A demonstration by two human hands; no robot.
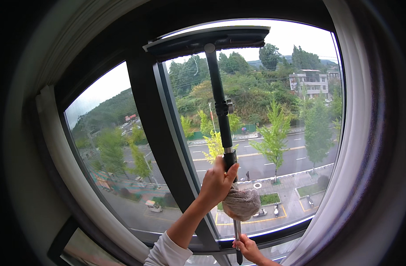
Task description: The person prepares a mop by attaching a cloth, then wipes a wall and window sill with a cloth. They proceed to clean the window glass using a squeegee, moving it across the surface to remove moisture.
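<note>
A window squeegee on a telescopic pole (224, 133) stands almost upright in front of a glass pane (196, 126). Its wide head (206, 41) is up at the pane's top, tilted slightly, with a pale blade along the upper edge. My left hand (218, 183) grips the pole at the black collar below the bare metal section. Under that hand bunches a grey, fluffy cloth (242, 204); whether my fingers hold it or it is wrapped on the pole, I cannot tell. Lower down, my right hand (247, 247) is closed around the thin metal shaft near its black end cap.
A dark vertical window frame post (159, 146) divides the panes. The left pane (113, 139) looks screened by mesh. White curtains hang on the left (73, 159) and right (354, 133). Outside, far below, run a road (289, 149) and a pavement with trees and parked scooters.
</note>
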